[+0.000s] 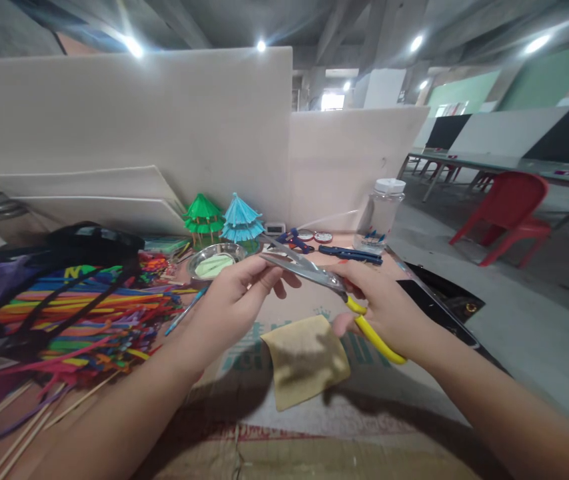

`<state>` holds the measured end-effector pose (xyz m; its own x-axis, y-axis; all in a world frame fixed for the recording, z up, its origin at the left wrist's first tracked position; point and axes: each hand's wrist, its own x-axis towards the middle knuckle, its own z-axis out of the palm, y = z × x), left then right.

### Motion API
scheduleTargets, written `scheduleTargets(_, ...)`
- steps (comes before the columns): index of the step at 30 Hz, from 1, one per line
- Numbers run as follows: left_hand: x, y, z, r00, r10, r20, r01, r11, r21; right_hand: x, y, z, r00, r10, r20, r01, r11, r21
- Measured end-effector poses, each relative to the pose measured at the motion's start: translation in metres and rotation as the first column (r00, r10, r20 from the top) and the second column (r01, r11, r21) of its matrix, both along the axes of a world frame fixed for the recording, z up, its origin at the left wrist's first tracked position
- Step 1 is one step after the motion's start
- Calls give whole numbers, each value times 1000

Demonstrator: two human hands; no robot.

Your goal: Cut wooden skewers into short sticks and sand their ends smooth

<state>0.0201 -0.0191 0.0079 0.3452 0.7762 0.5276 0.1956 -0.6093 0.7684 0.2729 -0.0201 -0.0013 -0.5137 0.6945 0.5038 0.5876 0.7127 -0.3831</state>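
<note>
My right hand (384,300) grips a pair of scissors (314,272) by the yellow handles, the blades parted and pointing left. My left hand (239,293) is closed in a pinch at the blade tips; whatever its fingers hold is too small or hidden to make out. Below the scissors a yellowish square of cloth or sandpaper (307,360) lies on the printed cardboard (244,407). Just beyond my left hand stands a metal bowl (195,272) with pale green pieces (213,265) in it. A blue pen (184,312) lies left of that hand.
Green (203,217) and blue (241,217) tiered paper umbrellas stand at the back. A clear bottle (379,213), a dark blue stapler-like tool (350,254) and a glue gun (297,240) sit behind my right hand. Colourful strips (89,313) and wooden sticks (29,433) crowd the left.
</note>
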Motion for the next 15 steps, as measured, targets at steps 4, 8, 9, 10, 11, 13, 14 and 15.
scheduleTargets(4, -5, 2, -4, 995, 24, -92, -22, 1000, 16, -2, -5, 6, 995, -60, 73, 55, 996, 75)
scheduleTargets(8, -6, 2, -4, 995, 6, -101, -2, 999, 46, -1, -7, 6, 987, -114, 116, 103, 990, 95)
scheduleTargets(9, -6, 2, -4, 995, 1, -103, 5, 998, 57, 0, -7, 5, 986, -116, 120, 106, 990, 88)
scheduleTargets(10, -5, 2, -3, 995, -1, -101, 7, 998, 66, 0, -6, 4, 986, -114, 119, 105, 991, 82)
scheduleTargets(11, -5, 2, -2, 995, 2, -100, 6, 997, 73, 1, -6, 3, 987, -112, 115, 103, 991, 80)
scheduleTargets(13, -4, 1, -1, 994, 14, -106, -5, 996, 84, 1, -5, -1, 987, -120, 105, 111, 990, 87)
scheduleTargets(14, -4, 1, 0, 994, 21, -110, -11, 996, 90, 1, -4, -2, 986, -129, 102, 119, 989, 92)
scheduleTargets(15, -3, 0, 1, 993, 26, -113, -15, 995, 96, 1, -4, -4, 985, -138, 98, 129, 987, 95)
